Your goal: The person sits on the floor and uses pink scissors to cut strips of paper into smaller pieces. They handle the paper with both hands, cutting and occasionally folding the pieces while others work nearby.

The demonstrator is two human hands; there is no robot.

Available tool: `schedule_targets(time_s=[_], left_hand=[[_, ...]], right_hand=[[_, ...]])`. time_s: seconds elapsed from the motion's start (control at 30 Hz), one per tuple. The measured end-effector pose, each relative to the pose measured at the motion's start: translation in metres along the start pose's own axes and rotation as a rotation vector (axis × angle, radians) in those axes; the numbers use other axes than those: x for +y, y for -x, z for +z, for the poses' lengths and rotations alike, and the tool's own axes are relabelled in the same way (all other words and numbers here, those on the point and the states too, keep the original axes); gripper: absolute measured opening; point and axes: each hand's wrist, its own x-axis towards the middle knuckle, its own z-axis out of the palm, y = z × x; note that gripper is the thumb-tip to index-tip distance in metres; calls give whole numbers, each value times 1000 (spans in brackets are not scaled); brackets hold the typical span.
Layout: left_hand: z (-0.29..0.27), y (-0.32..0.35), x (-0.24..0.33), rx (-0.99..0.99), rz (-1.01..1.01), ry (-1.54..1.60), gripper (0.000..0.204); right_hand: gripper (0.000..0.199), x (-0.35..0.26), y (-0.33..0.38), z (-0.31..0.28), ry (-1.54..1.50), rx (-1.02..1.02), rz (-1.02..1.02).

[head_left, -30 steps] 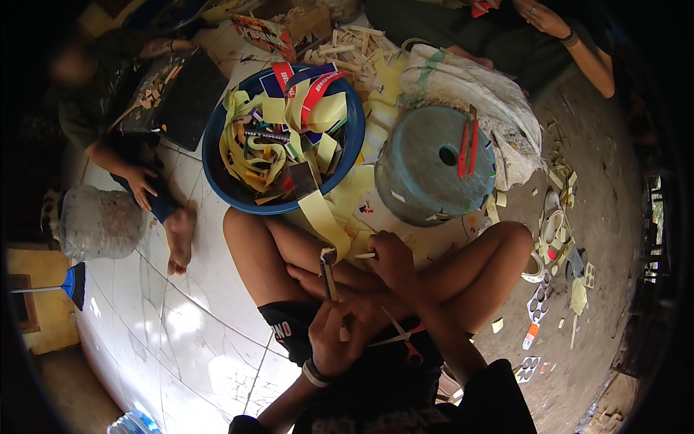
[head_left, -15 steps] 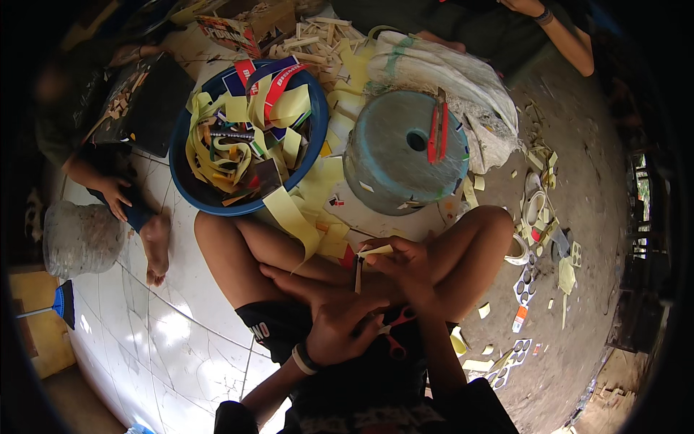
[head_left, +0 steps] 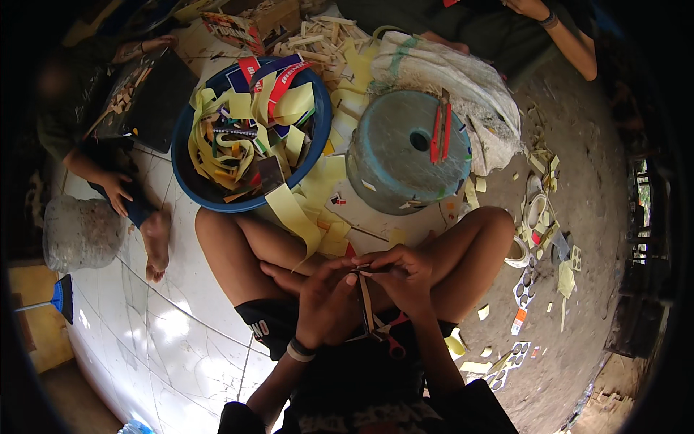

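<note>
Both hands pinch one narrow strip (head_left: 365,300) over the person's lap: left hand (head_left: 324,304) and right hand (head_left: 405,273) grip its upper end, fingertips meeting. Red-handled scissors (head_left: 387,338) lie beneath. Blue basin (head_left: 194,182) of yellow offcuts sits ahead, near the grey drum (head_left: 394,163).

- I see both my forearms come up from the lower edge and meet above my crossed legs (head_left: 238,253).
- My left hand (head_left: 325,300) is curled, fingertips pinched together, a pale band at its wrist.
- My right hand (head_left: 401,275) sits just beside it, fingers bent inward, fingertips touching the left hand's.
- Both hands hover over my lap, between the knees.
</note>
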Motion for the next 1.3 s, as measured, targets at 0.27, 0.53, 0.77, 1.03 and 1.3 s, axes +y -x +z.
schedule_targets(time_s=[0.27,0.53,0.77,1.03,1.3], left_hand=[[-7,2,5,-41,183,-123,28],[-27,0,22,33,327,-131,32],[-19,8,29,94,112,-299,24],[-14,15,29,125,32,-306,17],[-19,19,29,127,-7,-269,18]], right_hand=[[24,-23,2,5,-226,-129,-72],[31,-45,4,-6,-17,-84,-126],[51,-51,1,0,128,-163,-74],[48,-56,2,7,119,-183,163],[35,-54,5,16,-58,-25,326]])
